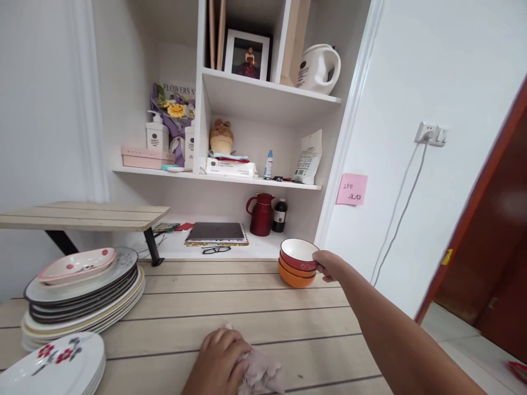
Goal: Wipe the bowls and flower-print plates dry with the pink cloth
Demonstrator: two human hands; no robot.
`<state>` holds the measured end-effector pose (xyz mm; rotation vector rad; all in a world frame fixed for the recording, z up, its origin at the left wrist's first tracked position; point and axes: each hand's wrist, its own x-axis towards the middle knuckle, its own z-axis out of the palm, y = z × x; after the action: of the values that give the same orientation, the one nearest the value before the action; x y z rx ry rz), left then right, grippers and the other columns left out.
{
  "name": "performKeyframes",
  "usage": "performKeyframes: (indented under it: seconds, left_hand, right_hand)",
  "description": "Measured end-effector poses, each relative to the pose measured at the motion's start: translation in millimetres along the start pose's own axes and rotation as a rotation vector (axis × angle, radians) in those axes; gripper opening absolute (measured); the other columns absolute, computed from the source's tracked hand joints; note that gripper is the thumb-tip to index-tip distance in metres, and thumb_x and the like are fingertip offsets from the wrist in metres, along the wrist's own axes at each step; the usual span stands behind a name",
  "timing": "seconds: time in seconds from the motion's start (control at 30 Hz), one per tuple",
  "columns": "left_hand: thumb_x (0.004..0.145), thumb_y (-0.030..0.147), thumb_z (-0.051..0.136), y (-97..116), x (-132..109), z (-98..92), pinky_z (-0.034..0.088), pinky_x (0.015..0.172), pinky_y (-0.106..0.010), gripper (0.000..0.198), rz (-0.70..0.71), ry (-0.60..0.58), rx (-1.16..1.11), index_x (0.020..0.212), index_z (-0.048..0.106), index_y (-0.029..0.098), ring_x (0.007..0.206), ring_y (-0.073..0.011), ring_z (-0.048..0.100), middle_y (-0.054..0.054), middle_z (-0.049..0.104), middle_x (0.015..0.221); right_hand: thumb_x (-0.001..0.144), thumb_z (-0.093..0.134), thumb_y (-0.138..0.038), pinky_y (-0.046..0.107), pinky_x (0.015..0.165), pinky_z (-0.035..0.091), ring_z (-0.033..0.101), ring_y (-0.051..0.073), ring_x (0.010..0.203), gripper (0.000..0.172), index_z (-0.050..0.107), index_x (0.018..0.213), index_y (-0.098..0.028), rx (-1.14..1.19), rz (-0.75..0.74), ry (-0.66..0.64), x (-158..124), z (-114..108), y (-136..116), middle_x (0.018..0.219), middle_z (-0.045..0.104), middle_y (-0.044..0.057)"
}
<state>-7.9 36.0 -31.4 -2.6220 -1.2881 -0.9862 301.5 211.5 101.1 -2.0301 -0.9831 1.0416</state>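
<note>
At the far side of the wooden worktop (247, 307), the right hand (329, 265) has its grip closed on the rim of the red bowl (297, 258), which is stacked on an orange bowl (294, 280), while the left hand (220, 356) near the front edge clutches a crumpled pink cloth (263, 370).

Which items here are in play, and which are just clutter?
In hand: left hand gripping the cloth on the table; right hand at the stacked bowls.
Lying about: plate stack, flowered plates, glasses, red jug, tablet.
</note>
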Motion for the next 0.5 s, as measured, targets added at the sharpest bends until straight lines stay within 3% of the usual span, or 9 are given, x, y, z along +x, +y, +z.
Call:
performKeyframes:
  seconds: [0.1, 0.2, 0.27, 0.37, 0.5]
  left_hand:
    - [0.084, 0.020, 0.062, -3, 0, 0.8, 0.049, 0.080, -0.027, 0.020, 0.011, 0.017, 0.006, 0.100, 0.066, 0.030, 0.089, -0.0151, 0.064, 0.002, 0.070, 0.093]
    - [0.084, 0.021, 0.063, -5, 0, -0.1, 0.050, 0.081, -0.026, 0.018, 0.012, 0.008, 0.003, 0.100, 0.066, 0.030, 0.090, -0.0142, 0.064, 0.003, 0.070, 0.093]
    - [0.084, 0.020, 0.062, -4, 0, -1.5, 0.049, 0.081, -0.026, 0.019, 0.013, 0.003, -0.004, 0.100, 0.066, 0.030, 0.090, -0.0136, 0.064, 0.004, 0.070, 0.094]
    - [0.083, 0.018, 0.063, 1, 0, -4.2, 0.049, 0.082, -0.026, 0.021, -0.005, 0.017, -0.016, 0.101, 0.065, 0.029, 0.091, -0.0137, 0.063, 0.003, 0.070, 0.095]
    - [0.084, 0.015, 0.061, 14, -3, -7.0, 0.046, 0.087, -0.030, 0.023, -0.103, 0.024, -0.042, 0.102, 0.066, 0.029, 0.097, -0.0146, 0.061, 0.003, 0.069, 0.098]
  right_hand:
    - [0.093, 0.056, -0.040, 0.041, 0.081, 0.056, 0.064, 0.022, 0.095, 0.034, 0.059, 0.117, -0.016, -0.016, -0.028, -0.006, -1, -1, 7, 0.114, 0.064, 0.010]
    - [0.092, 0.041, -0.062, 0.036, 0.060, 0.054, 0.060, 0.019, 0.066, 0.052, 0.062, 0.099, -0.015, -0.026, -0.085, 0.034, 0, 1, 14, 0.077, 0.065, 0.009]
    - [0.090, 0.030, -0.070, 0.034, 0.053, 0.050, 0.054, 0.017, 0.055, 0.063, 0.061, 0.096, -0.016, -0.035, -0.124, 0.088, -1, 1, 18, 0.064, 0.061, 0.007]
    - [0.091, 0.025, -0.069, 0.035, 0.056, 0.050, 0.059, 0.020, 0.060, 0.065, 0.059, 0.108, -0.015, -0.054, -0.200, 0.219, -6, -7, 24, 0.075, 0.064, 0.012]
    - [0.094, 0.018, -0.058, 0.044, 0.076, 0.047, 0.062, 0.032, 0.095, 0.065, 0.045, 0.136, -0.016, -0.086, -0.311, 0.445, -26, -18, 36, 0.109, 0.063, 0.023]
